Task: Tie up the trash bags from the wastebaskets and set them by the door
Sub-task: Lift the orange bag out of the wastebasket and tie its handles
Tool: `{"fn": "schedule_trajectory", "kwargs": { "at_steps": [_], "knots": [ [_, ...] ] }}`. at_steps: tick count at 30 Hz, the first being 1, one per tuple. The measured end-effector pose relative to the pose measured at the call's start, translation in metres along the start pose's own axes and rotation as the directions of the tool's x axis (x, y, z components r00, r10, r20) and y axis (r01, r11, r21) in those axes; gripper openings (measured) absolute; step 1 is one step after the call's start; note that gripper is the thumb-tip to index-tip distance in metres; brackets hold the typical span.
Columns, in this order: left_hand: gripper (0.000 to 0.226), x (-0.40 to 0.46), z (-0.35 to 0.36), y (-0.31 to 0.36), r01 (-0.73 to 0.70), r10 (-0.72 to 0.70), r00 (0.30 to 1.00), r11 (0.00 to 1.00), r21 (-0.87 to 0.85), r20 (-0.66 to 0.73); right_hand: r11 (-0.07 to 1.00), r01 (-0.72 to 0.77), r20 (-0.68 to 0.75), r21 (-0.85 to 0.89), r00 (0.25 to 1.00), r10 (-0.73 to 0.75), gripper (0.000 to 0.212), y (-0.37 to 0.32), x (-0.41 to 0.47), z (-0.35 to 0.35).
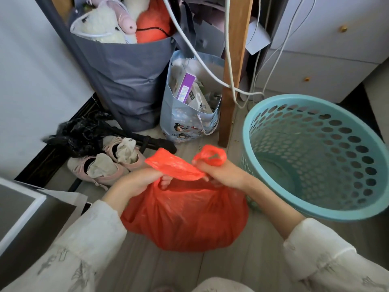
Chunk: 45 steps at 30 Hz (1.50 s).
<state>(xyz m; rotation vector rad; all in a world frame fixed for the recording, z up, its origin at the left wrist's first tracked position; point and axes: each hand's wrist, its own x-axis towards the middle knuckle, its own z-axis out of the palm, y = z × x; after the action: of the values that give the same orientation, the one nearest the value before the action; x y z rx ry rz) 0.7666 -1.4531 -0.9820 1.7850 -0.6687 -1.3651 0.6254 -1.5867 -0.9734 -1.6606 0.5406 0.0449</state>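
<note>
A full red plastic trash bag (185,216) sits on the pale wood floor in front of me. My left hand (139,182) grips one of its handle flaps, which stretches rightward over the bag's mouth. My right hand (221,173) pinches the other handle, whose loop sticks up above my fingers. The two handles cross between my hands. To the right stands a teal perforated wastebasket (311,157), tilted toward me, with no bag in it.
A grey fabric hamper (130,81) with plush toys stands at the back, beside a blue gift bag (189,114) of packets. Pink shoes (109,163) and a black plastic bag (84,131) lie left. A wooden leg (231,81), white cables and white drawers (320,60) stand behind.
</note>
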Motion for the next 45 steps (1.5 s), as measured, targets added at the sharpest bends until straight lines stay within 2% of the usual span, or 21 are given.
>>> {"fn": "schedule_trajectory", "kwargs": {
  "at_steps": [1,3,6,8,11,14,16,18,19,21,23,24,27,28,30,33,38,39,40,43,45],
  "knots": [
    [0.047,0.001,-0.002,0.002,-0.001,0.001,1.000,0.999,-0.048,-0.012,0.977,0.036,-0.001,-0.210,0.999,-0.037,0.035,-0.003,-0.001,-0.002],
    [0.045,0.002,-0.005,0.008,-0.011,0.007,1.000,0.985,-0.175,-0.024,0.844,0.023,-0.038,-0.536,0.998,-0.051,0.027,-0.004,-0.002,-0.008],
    [0.028,0.003,-0.010,0.014,0.016,-0.014,1.000,0.948,-0.318,0.009,0.661,0.013,-0.085,-0.750,0.990,-0.117,0.024,-0.003,-0.001,-0.008],
    [0.028,0.002,-0.012,0.017,0.042,-0.028,0.998,0.951,-0.307,0.051,0.659,-0.024,-0.160,-0.751,0.976,-0.147,0.024,-0.002,0.001,-0.003],
    [0.024,0.001,-0.010,0.017,0.025,-0.014,0.998,0.980,-0.198,0.056,0.742,-0.091,-0.340,-0.664,0.921,-0.191,0.024,0.000,0.002,0.000],
    [0.039,0.003,0.001,0.018,0.005,0.001,0.999,0.987,0.158,-0.034,0.801,-0.036,-0.433,-0.597,0.855,-0.285,0.021,0.000,0.001,0.004],
    [0.045,0.008,0.011,0.018,-0.048,0.117,0.985,0.893,0.447,-0.127,0.847,0.015,-0.441,-0.531,0.849,-0.292,0.019,-0.003,0.001,0.005],
    [0.022,0.011,0.017,0.018,-0.102,0.238,0.957,0.811,0.576,-0.165,0.910,0.057,-0.428,-0.410,0.870,-0.247,0.034,-0.007,-0.001,0.002],
    [0.019,0.012,0.017,0.018,-0.098,0.266,0.942,0.803,0.587,-0.207,0.936,0.065,-0.406,-0.347,0.889,-0.213,0.040,-0.010,-0.003,-0.001],
    [0.023,0.015,0.014,0.012,-0.073,0.273,0.903,0.859,0.507,-0.332,0.965,0.076,-0.343,-0.252,0.925,-0.162,0.034,-0.012,-0.006,-0.005],
    [0.013,0.011,0.013,0.011,-0.124,0.248,0.882,0.943,0.309,-0.402,0.980,0.088,-0.292,-0.177,0.947,-0.137,0.016,-0.012,-0.007,-0.006],
    [0.008,0.009,0.012,0.011,-0.169,0.236,0.879,0.967,0.193,-0.414,0.985,0.100,-0.279,-0.141,0.950,-0.137,0.017,-0.012,-0.008,-0.005],
    [0.040,0.002,0.007,0.014,-0.308,0.268,0.881,0.950,-0.043,-0.390,0.985,0.157,-0.297,-0.077,0.939,-0.173,0.017,-0.014,-0.007,-0.001],
    [0.049,-0.001,0.007,0.016,-0.363,0.269,0.887,0.909,-0.204,-0.376,0.983,0.174,-0.299,-0.066,0.936,-0.185,0.016,-0.015,-0.007,0.001],
    [0.054,-0.006,0.006,0.022,-0.435,0.238,0.884,0.735,-0.520,-0.403,0.979,0.196,-0.285,-0.054,0.937,-0.203,0.015,-0.017,-0.005,0.003],
    [0.030,-0.007,0.005,0.028,-0.498,0.087,0.832,0.551,-0.670,-0.547,0.973,0.229,-0.281,-0.012,0.933,-0.223,0.015,-0.020,-0.004,0.007],
    [0.008,-0.001,0.008,0.031,-0.382,-0.018,0.915,0.281,-0.881,-0.403,0.963,0.257,-0.308,0.076,0.925,-0.223,0.018,-0.022,-0.003,0.013],
    [0.012,0.001,0.008,0.030,-0.330,-0.039,0.935,0.275,-0.903,-0.354,0.963,0.259,-0.311,0.077,0.924,-0.223,0.018,-0.022,-0.003,0.012],
    [0.018,0.003,0.009,0.027,-0.254,-0.059,0.956,0.324,-0.911,-0.288,0.962,0.262,-0.310,0.071,0.923,-0.228,0.018,-0.021,-0.003,0.012],
    [0.025,0.009,0.013,0.023,-0.046,-0.095,0.989,0.541,-0.840,-0.115,0.962,0.274,-0.313,0.005,0.914,-0.259,0.019,-0.020,-0.005,0.014],
    [0.026,0.010,0.013,0.027,-0.079,-0.099,0.980,0.594,-0.800,-0.170,0.956,0.290,-0.341,0.039,0.903,-0.260,0.022,-0.023,-0.007,0.017]
  ]
}}
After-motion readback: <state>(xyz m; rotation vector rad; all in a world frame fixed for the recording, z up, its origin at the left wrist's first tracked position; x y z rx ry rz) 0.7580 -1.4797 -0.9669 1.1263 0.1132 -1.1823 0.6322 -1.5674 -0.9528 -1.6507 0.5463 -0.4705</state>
